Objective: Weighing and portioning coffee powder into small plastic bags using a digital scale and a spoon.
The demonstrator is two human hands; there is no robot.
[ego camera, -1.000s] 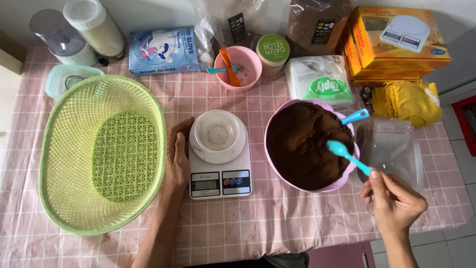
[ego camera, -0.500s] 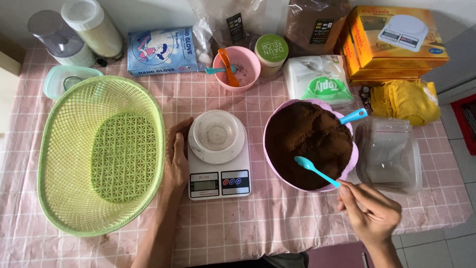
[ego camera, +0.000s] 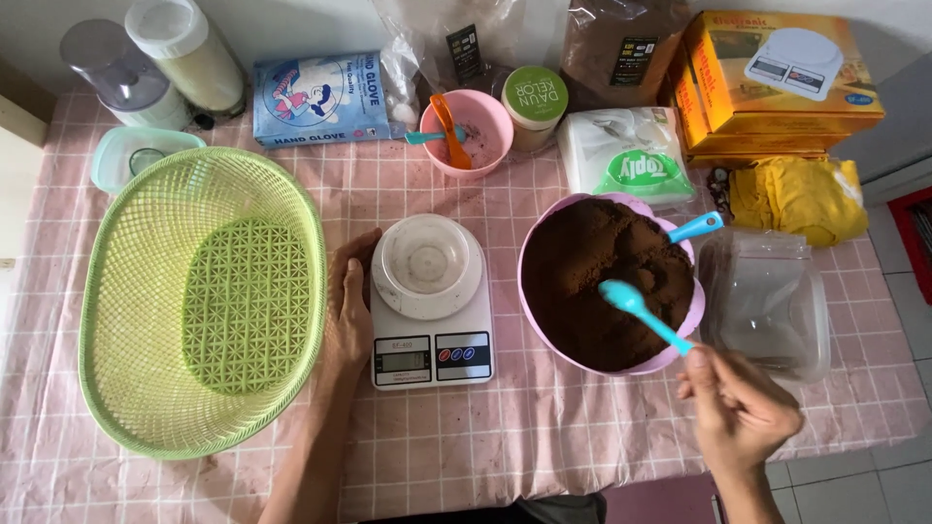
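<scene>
My right hand grips the handle of a light blue plastic spoon, whose bowl hovers over the brown powder in a pink bowl. A second blue spoon sticks out of the powder at the bowl's far right rim. My left hand rests flat on the tablecloth against the left side of a white kitchen scale. On the scale sits a small round clear container, which looks empty.
A large green plastic basket fills the left side. A stack of clear bags lies right of the bowl. At the back stand a small pink bowl with spoons, a glove box, jars, a tissue pack and orange boxes.
My right hand swung the blue spoon leftward across the pink bowl, then drew it back a little; its bowl is now over the powder's right-centre. My left hand stayed beside the scale.
</scene>
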